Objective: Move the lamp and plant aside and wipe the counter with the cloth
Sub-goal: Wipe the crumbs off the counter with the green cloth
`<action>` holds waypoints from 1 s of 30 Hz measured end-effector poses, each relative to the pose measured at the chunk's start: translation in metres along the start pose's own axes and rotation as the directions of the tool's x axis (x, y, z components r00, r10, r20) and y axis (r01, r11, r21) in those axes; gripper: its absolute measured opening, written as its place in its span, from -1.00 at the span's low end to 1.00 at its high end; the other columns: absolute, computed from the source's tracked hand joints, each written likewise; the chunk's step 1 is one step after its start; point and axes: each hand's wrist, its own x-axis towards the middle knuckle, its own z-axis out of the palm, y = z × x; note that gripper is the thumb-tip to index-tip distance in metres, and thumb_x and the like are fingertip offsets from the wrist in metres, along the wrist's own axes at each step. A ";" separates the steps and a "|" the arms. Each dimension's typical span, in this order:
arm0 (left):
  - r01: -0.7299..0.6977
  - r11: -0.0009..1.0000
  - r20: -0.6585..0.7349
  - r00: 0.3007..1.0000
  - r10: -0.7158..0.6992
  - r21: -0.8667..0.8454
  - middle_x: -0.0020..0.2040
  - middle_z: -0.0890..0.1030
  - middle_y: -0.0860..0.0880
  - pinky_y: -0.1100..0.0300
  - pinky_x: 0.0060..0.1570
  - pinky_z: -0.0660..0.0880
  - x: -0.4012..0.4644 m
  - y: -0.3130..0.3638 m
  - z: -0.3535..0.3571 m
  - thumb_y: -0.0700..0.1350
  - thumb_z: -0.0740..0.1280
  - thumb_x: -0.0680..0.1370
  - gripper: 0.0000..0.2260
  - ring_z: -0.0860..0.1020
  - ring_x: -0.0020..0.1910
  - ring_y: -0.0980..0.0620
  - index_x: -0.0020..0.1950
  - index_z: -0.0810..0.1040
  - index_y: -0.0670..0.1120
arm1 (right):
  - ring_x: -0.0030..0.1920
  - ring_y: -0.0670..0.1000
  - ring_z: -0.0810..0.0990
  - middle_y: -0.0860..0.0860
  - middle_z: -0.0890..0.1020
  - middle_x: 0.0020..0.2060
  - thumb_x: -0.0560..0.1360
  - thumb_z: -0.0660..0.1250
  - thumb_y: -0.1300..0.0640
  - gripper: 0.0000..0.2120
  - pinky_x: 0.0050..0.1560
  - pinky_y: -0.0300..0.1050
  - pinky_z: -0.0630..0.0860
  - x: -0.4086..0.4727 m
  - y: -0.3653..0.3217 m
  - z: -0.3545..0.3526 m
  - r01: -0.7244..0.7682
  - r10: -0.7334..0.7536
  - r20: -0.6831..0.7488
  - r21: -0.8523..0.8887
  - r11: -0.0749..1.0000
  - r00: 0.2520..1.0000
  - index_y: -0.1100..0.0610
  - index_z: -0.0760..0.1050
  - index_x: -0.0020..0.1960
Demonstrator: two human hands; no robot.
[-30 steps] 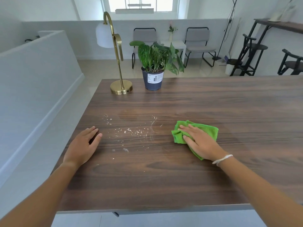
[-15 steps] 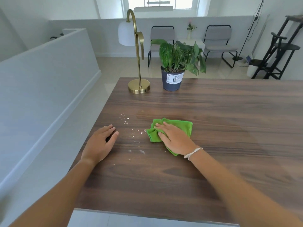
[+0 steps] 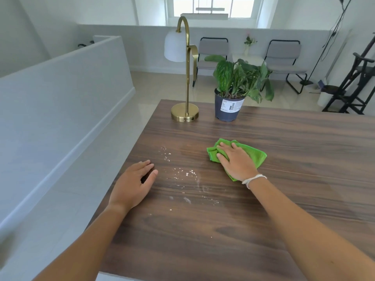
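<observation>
Wiping step's on: lamp (image 3: 184,115) and plant (image 3: 239,82) sit at the table's (image 3: 284,199) far left corner. The right hand (image 3: 237,161) presses flat on the cloth (image 3: 253,154) mid-table, and the left hand (image 3: 132,183) rests open near the left edge. Next, I'd guess, sweep left through the crumbs (image 3: 182,173).

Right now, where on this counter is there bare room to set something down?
Bare: the wide counter stretch right of plant and cloth, and the near strip between the forearms. Crowded: the far left corner with lamp and plant, and the white specks between left hand and cloth.
</observation>
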 end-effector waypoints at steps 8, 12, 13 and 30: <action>0.004 1.000 -0.001 1.000 -0.004 0.018 0.38 0.43 0.09 0.22 0.36 0.18 0.000 -0.001 -0.003 0.11 0.19 0.54 -0.62 0.29 0.41 0.13 0.29 0.50 0.01 | 0.52 0.00 0.00 -0.18 0.16 0.49 0.52 0.06 -0.23 -0.51 0.48 -0.04 -0.07 -0.046 -0.028 0.017 0.214 -0.217 0.047 0.068 0.975 0.975 -0.14 0.21 0.42; 0.009 1.000 0.004 1.000 -0.009 0.008 0.38 0.43 0.10 0.25 0.34 0.16 -0.002 0.000 -0.002 0.12 0.19 0.54 -0.62 0.29 0.41 0.14 0.29 0.50 0.01 | 0.52 -0.04 0.01 -0.20 0.18 0.48 0.53 0.07 -0.21 -0.53 0.50 -0.05 -0.05 -0.053 0.001 0.006 0.175 -0.182 0.066 0.100 0.979 0.981 -0.14 0.24 0.41; 0.009 1.000 0.003 1.000 -0.009 0.007 0.38 0.43 0.10 0.26 0.34 0.16 -0.002 0.001 -0.001 0.12 0.19 0.54 -0.62 0.29 0.41 0.14 0.30 0.49 0.01 | 0.52 -0.03 0.03 -0.19 0.19 0.48 0.54 0.07 -0.20 -0.54 0.50 -0.04 -0.03 -0.045 0.007 0.004 0.151 -0.158 0.063 0.096 0.984 0.985 -0.13 0.25 0.41; 0.066 0.991 -0.026 0.997 -0.070 -0.113 0.35 0.47 0.02 0.29 0.35 0.14 0.002 0.000 -0.006 0.07 0.13 0.58 -0.65 0.32 0.39 0.12 0.27 0.52 -0.02 | 0.45 -0.21 0.01 -0.33 0.16 0.39 0.56 0.08 -0.13 -0.60 0.43 -0.24 -0.10 -0.008 -0.069 0.034 0.476 -0.495 0.087 0.170 0.863 0.865 -0.15 0.28 0.39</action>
